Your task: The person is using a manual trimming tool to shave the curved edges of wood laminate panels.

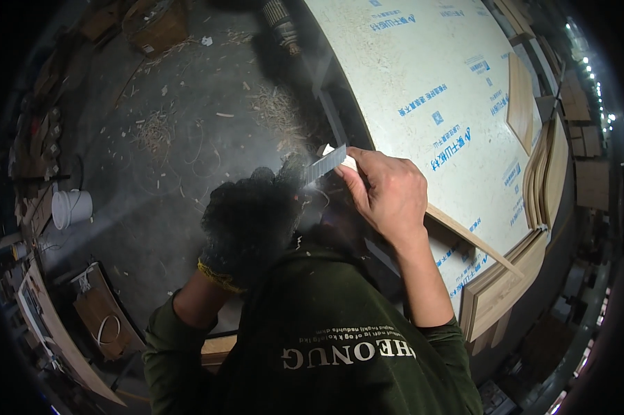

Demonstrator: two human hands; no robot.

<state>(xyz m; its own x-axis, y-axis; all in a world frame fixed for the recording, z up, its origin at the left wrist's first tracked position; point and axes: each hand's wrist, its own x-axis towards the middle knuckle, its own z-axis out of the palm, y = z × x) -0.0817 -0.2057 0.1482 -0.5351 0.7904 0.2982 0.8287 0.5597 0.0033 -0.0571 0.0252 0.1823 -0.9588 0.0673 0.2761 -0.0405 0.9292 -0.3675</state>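
A pale, flat strip with fine lines across it (326,164) slants in front of my chest. My bare right hand (395,190) pinches its upper right end between thumb and fingers, along with a small white piece (350,162). Close to the strip's lower left end is my left hand (249,211), in a black knitted glove with a yellow cuff. Its fingers look curled, but the dark glove hides what they hold, if anything. The strip's exact kind does not show.
On the right lies a large white board with blue print (408,90). Curved wood panels (543,176) and stacked boards (495,290) rest on and beside it. Wood shavings (277,107) litter the grey floor. A white bucket (72,209) stands at the left.
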